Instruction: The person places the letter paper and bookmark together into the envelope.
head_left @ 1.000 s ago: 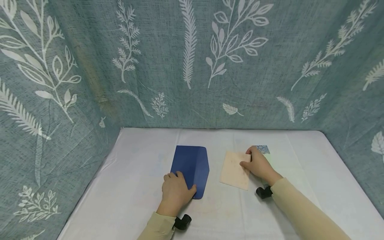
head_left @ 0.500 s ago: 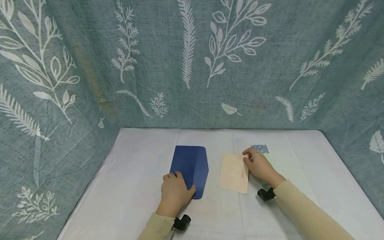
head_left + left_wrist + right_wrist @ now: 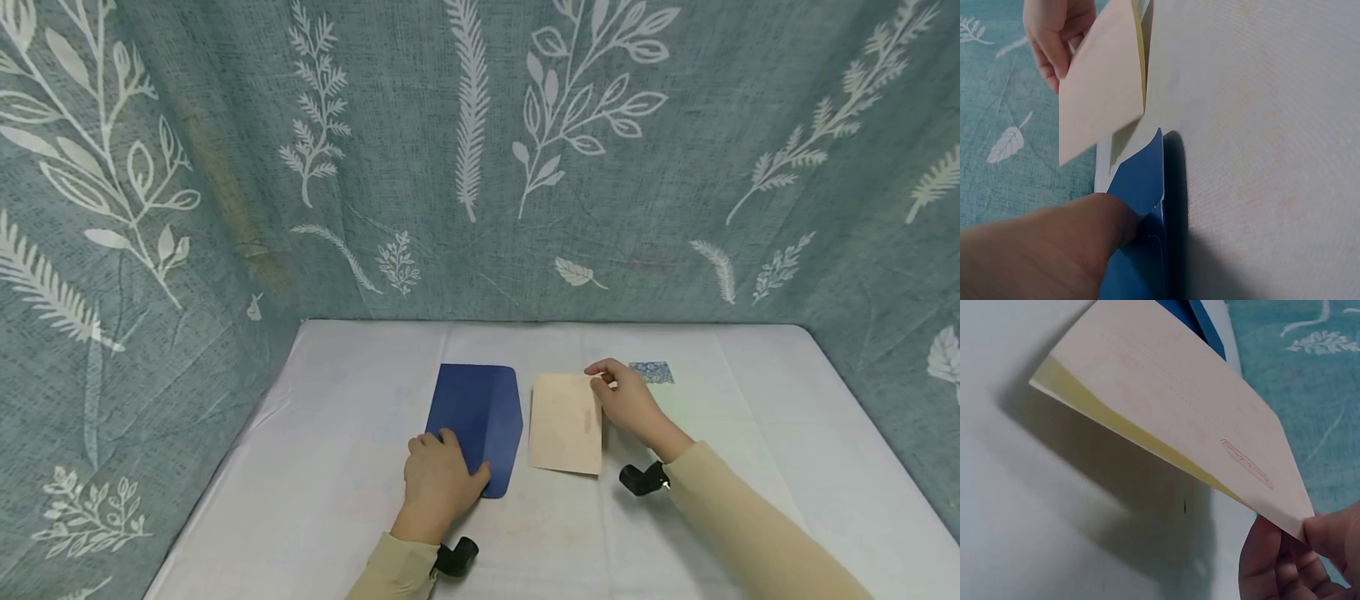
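Note:
A dark blue envelope [image 3: 465,400] with its flap [image 3: 504,433] folded out lies on the white table. My left hand [image 3: 435,483] holds its near end, the thumb lying over the flap's side in the head view. To the right, a cream folded card [image 3: 564,425] is raised off the table at a slant. Between thumb and fingers my right hand [image 3: 630,404] pinches the card's far right corner. In the right wrist view the card [image 3: 1172,394] parts slightly, showing a yellowish inside, and bears dotted lines and a small red outlined print.
A blue patterned piece [image 3: 652,372] lies right of the right hand, beside a pale green patch [image 3: 663,404]. White cloth covers the table [image 3: 360,400]. Behind and at the sides hangs a green leaf-print curtain [image 3: 480,250]. A black wrist device [image 3: 456,557] sits at each wrist.
My right hand has carried the card left, nearer the envelope, and the card has turned upright to the view. The left hand and the envelope have stayed put.

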Motion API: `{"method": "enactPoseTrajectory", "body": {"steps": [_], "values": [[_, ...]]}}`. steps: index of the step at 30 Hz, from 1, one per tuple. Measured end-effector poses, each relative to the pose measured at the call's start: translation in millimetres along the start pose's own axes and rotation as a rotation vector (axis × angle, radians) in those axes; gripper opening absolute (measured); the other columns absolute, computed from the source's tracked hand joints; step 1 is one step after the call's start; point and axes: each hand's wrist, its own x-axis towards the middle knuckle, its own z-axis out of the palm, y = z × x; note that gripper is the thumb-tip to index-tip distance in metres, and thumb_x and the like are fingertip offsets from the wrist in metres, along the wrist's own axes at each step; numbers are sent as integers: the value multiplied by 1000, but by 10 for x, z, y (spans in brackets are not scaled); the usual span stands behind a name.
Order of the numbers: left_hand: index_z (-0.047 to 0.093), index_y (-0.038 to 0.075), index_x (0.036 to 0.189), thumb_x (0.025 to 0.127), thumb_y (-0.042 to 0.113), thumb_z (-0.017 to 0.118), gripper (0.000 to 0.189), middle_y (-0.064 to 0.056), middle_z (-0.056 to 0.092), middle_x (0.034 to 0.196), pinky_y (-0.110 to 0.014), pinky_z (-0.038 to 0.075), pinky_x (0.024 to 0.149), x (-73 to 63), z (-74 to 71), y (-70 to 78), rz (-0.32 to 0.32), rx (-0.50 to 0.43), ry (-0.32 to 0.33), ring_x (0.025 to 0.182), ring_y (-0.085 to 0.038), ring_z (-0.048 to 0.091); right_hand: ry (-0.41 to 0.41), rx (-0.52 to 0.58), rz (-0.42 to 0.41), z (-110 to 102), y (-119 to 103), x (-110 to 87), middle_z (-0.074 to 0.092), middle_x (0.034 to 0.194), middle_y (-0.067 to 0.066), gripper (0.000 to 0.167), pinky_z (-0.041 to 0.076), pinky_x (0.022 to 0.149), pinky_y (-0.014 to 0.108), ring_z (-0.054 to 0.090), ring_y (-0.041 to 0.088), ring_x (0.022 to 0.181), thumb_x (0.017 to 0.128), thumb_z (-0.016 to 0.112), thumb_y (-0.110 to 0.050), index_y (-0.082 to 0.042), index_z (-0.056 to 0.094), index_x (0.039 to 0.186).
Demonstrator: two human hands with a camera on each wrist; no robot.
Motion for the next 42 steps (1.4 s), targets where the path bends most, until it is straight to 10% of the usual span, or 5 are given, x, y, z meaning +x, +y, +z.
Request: {"method": "enactPoseTrajectory", "body": {"steps": [18, 33, 42], "values": [[52, -14, 128, 80, 60, 63, 88, -39, 53, 112, -44, 53, 63, -12, -14, 30, -7, -30, 14, 103, -49, 53, -4, 138, 109, 535, -169, 144, 57, 93, 11, 31, 45, 58, 30, 53, 18, 67, 98, 51, -17, -1, 53, 126], [51, -14, 128, 81, 59, 63, 87, -39, 53, 114, -45, 52, 62, -11, -46, 33, -28, -32, -6, 105, -49, 52, -117, 205, 125, 705, -249, -211, 54, 88, 9, 75, 42, 53, 30, 49, 16, 59, 92, 62, -12, 1, 18, 151], [48, -14, 132, 83, 56, 65, 87, -44, 47, 119, -49, 53, 71, -21, -92, 72, -54, -61, -89, 108, -52, 50, -148, 131, 71, 758, -309, -388, 56, 70, 5, 74, 45, 47, 32, 55, 17, 46, 93, 61, -13, 5, 17, 150]]}}
